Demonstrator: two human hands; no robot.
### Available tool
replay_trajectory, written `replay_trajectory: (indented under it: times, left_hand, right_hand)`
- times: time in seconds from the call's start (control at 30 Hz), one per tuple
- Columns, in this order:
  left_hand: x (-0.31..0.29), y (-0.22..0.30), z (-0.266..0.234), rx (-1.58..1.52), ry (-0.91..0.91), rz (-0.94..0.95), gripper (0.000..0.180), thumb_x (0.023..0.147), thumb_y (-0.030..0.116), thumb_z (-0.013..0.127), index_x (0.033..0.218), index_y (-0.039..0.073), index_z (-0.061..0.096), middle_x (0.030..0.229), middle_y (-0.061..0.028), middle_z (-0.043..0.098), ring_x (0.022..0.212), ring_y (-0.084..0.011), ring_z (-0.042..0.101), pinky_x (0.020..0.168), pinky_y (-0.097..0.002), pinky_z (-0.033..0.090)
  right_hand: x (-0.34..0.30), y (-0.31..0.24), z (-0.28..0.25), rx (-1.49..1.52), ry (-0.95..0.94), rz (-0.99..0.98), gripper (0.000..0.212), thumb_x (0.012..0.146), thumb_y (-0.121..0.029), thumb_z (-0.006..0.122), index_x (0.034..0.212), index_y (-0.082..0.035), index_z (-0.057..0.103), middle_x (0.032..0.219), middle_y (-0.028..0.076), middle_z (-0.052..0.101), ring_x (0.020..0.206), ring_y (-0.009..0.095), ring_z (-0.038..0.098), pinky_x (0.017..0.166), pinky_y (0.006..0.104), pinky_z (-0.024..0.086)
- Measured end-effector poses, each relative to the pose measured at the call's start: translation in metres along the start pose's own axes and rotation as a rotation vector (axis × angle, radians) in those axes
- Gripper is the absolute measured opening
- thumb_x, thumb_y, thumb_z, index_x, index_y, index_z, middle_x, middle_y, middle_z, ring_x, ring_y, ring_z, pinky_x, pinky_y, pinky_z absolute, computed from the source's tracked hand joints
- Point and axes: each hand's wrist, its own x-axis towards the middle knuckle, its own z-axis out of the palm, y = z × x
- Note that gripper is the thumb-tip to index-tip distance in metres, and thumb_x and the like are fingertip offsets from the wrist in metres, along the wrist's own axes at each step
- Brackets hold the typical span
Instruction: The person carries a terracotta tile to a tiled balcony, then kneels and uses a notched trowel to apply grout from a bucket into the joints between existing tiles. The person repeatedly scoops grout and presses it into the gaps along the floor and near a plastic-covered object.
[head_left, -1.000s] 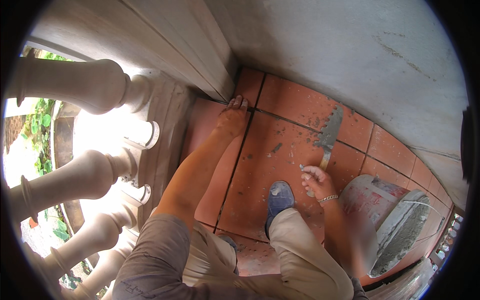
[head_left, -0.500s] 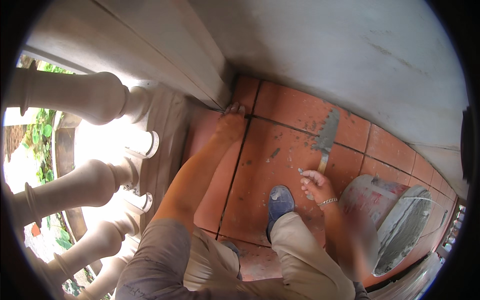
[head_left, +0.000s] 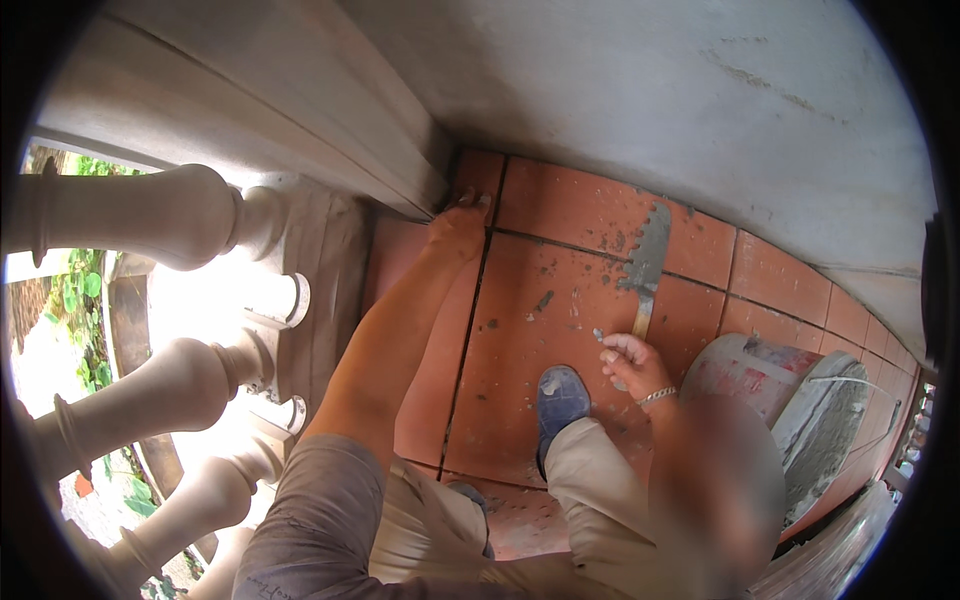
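My left hand [head_left: 460, 226] reaches down to the red floor tiles [head_left: 560, 270] by the foot of the pillar. Its fingers are stretched out and apart, with their tips at the dark joint near the corner; I see nothing in them. My right hand [head_left: 636, 366] is closed round the handle of a notched trowel [head_left: 648, 250]. The trowel's grey, mortar-smeared blade points away toward the wall, over the tiles. A small grey bit [head_left: 598, 334] shows at my right fingertips; whether they pinch it I cannot tell. A blur covers part of my right forearm.
A bucket [head_left: 742, 372] with grey mortar [head_left: 825, 440] inside and a wire handle stands to the right. The pale wall [head_left: 660, 110] closes off the far side. Several stone balusters [head_left: 160, 395] line the left. Mortar crumbs [head_left: 543, 300] dot the tiles near my blue shoe [head_left: 563, 398].
The trowel blade has turned slightly, so its notched edge shows more plainly. My view has shifted a little. Both hands stay in nearly the same places.
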Motion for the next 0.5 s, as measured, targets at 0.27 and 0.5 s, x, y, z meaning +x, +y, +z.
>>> replay_trajectory:
  times: [0.27, 0.5]
  left_hand:
    - [-0.007, 0.004, -0.016, -0.001, -0.004, 0.041, 0.068, 0.089, 0.005, 0.060, 0.152, 0.013, 0.036, 0.158, -0.0190, 0.034, 0.135, -0.0364, 0.048, 0.109, -0.0419, 0.046]
    - [-0.062, -0.013, -0.024, -0.092, 0.167, 0.337, 0.052, 0.092, 0.001, 0.051, 0.144, 0.007, 0.045, 0.151, -0.0238, 0.041, 0.131, -0.0421, 0.048, 0.105, -0.0464, 0.048]
  right_hand:
    - [-0.007, -0.009, -0.001, -0.008, 0.056, 0.047, 0.031, 0.096, -0.015, 0.066, 0.123, -0.002, 0.061, 0.102, 0.003, 0.066, 0.082, 0.010, 0.063, 0.070, 0.0257, 0.053]
    - [-0.033, 0.029, -0.012, 0.092, 0.156, 0.036, 0.033, 0.095, -0.020, 0.068, 0.122, -0.002, 0.062, 0.102, 0.005, 0.067, 0.082, 0.010, 0.064, 0.069, 0.0250, 0.052]
